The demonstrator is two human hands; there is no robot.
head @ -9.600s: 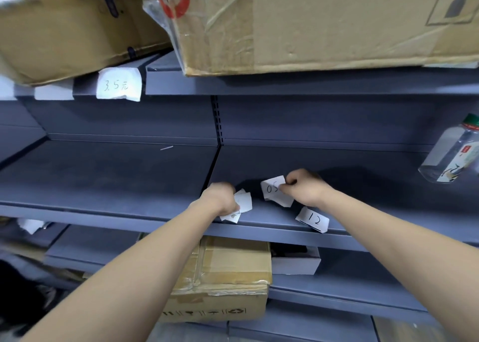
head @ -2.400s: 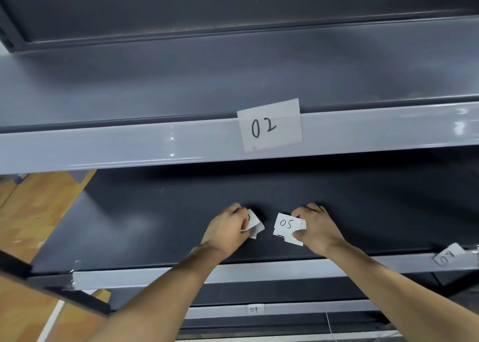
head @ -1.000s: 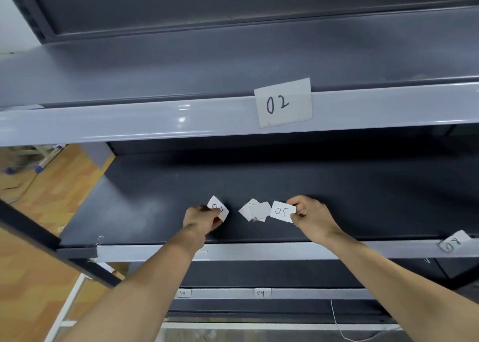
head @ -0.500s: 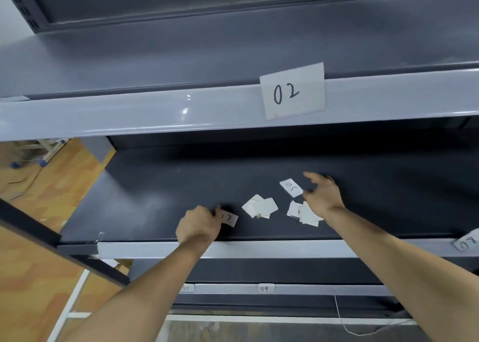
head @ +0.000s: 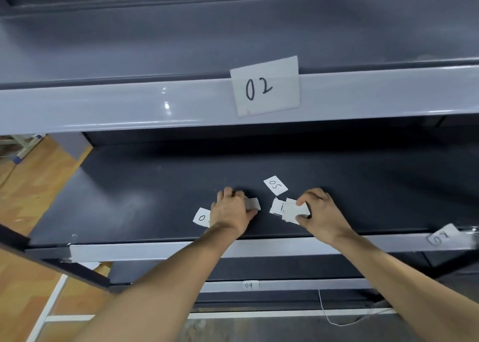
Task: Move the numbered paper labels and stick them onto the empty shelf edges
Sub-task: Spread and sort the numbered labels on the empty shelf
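Far left, wooden floor [head: 33, 186] shows past the end of the rack. Onto the dark shelf [head: 145, 199] now, and here is the 0 label [head: 201, 217], flat on the shelf at nine o'clock of the left hand [head: 230, 212]. Only a 0 reads on it; the rest is hidden under the wrist. The left hand is knuckles up, fingers curled, pinching a slip [head: 252, 204] that pokes out at three o'clock. Its face looks blank from here.

Up at twelve o'clock, the 02 label [head: 265, 86] is stuck on the upper edge [head: 129, 108], slightly tilted, its top standing above the rail. Back down, the 05 label [head: 275, 185] lies alone on the shelf, apart from both hands, at eleven o'clock of the right hand [head: 324, 212].

That right hand is curled too, finger and thumb nipping the top sheet of a loose pile [head: 278, 208] that rests on the shelf near the slip. The numbers in the pile cannot be read.

Below, at six o'clock, the 09 label [head: 250, 285] sits on the lower edge [head: 298, 284]. Far right, a blurred label [head: 443, 234] clings to the shelf's front edge [head: 272, 247], and a white cord [head: 334, 321] trails underneath.
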